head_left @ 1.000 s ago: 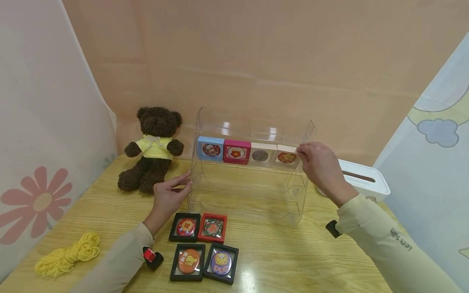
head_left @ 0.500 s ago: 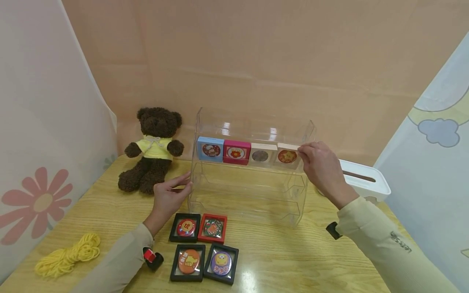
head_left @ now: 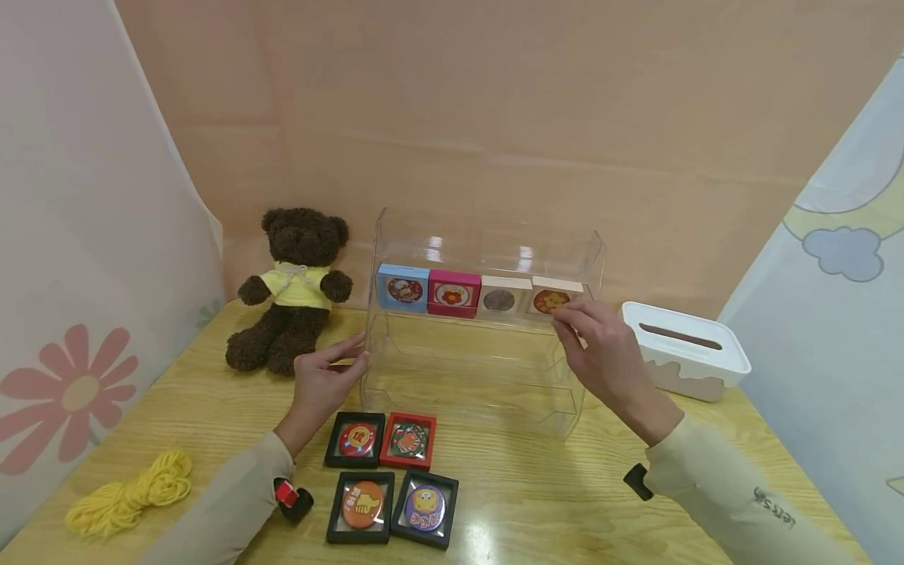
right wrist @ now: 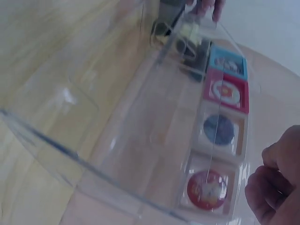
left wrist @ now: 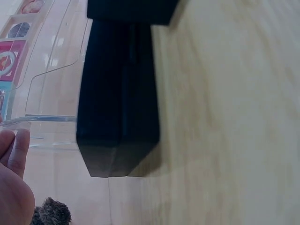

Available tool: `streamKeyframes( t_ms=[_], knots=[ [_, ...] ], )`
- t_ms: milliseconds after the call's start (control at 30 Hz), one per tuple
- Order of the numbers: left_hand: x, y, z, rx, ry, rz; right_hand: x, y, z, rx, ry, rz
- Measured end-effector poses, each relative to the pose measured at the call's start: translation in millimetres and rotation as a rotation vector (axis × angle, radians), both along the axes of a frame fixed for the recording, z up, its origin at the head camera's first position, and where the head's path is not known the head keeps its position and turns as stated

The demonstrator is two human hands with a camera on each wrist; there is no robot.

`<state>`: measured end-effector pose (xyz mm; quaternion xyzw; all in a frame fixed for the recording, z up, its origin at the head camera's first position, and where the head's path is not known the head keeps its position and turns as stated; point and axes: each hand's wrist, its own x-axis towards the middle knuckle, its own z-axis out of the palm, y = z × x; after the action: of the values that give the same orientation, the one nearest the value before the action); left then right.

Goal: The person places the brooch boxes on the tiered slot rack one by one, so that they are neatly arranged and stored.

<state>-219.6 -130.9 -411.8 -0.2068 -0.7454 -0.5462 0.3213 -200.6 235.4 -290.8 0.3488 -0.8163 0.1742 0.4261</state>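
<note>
A clear acrylic tiered rack stands on the table. In its upper tier sit a blue-framed badge box, a pink one and two cream ones, the grey-disc box and the red-disc box. The left hand pinches the rack's left side panel. Near the rack's right end, the right hand has loosely curled fingers and holds nothing; in the right wrist view, the same hand is beside the red-disc box. Whether its fingertips touch the rack is unclear.
Before the rack lie framed badges: black-framed red, red-framed green, black-framed orange and black-framed purple. A brown teddy bear sits left, above yellow cord. A white tissue box stands right.
The right hand has let go of the right-hand cream box's corner and moved down and slightly left, in front of the rack. The left hand stays at the side panel.
</note>
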Motion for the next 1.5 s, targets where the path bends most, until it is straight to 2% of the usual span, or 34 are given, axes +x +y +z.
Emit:
streamKeyframes(
  t_ms=[200,433,567,767,900,1167,1500],
  knots=[
    [4.3,-4.0,3.3,0.02,-0.01,-0.003,14.2,-18.9,-8.7,-0.02,-0.043,0.105],
    [23.4,4.1,27.6,0.005,-0.001,-0.013,33.1,-32.6,-15.0,-0.028,-0.094,0.195],
    [26.1,6.8,32.1,-0.009,-0.005,0.002,43.7,-38.8,-23.4,0.002,-0.159,0.264],
    [24.4,7.4,32.3,-0.003,-0.01,-0.009,57.0,-46.8,-41.6,0.031,-0.253,0.35],
    [22.6,7.0,31.6,0.006,-0.01,-0.02,67.8,-52.1,-54.7,0.049,-0.346,0.382],
    [22.0,7.8,30.8,-0.004,-0.027,-0.016,84.6,-59.2,-78.3,0.082,-0.615,0.401],
    [21.3,7.9,29.7,-0.002,-0.037,-0.021,92.1,-66.4,-99.6,0.144,-0.732,0.42]
  ],
)
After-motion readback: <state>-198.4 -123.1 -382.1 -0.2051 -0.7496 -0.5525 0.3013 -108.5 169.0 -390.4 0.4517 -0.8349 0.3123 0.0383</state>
